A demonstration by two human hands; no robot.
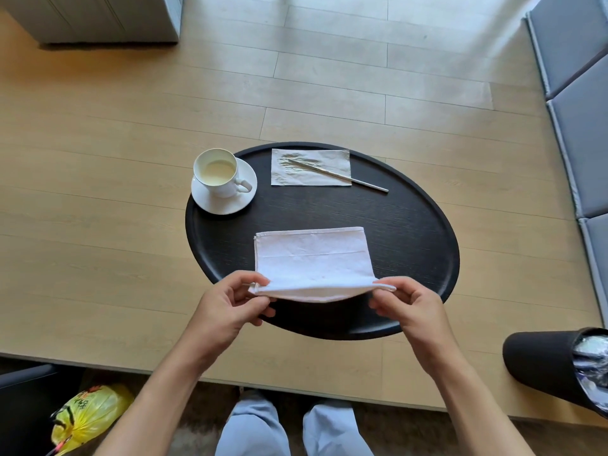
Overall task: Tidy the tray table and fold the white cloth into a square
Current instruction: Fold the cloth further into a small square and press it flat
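Note:
A white cloth (pixel 312 258) lies folded on the near half of the round black tray table (pixel 411 225). My left hand (pixel 230 301) pinches the cloth's near left corner, and my right hand (pixel 404 304) pinches its near right corner. Both hands lift the near edge slightly off the table, while the far edge rests flat. A white cup (pixel 218 174) holding a pale drink stands on a white saucer (pixel 227 202) at the table's far left. A grey napkin (pixel 311 167) lies at the far middle with a metal utensil (pixel 342 176) across it.
The table stands on a light wood floor (pixel 98 192). Grey cushions (pixel 579 93) line the right side. A black bin (pixel 556 366) with a shiny liner is at the near right. A yellow plastic bag (pixel 88 416) lies near left, beside my legs in light trousers (pixel 289 429).

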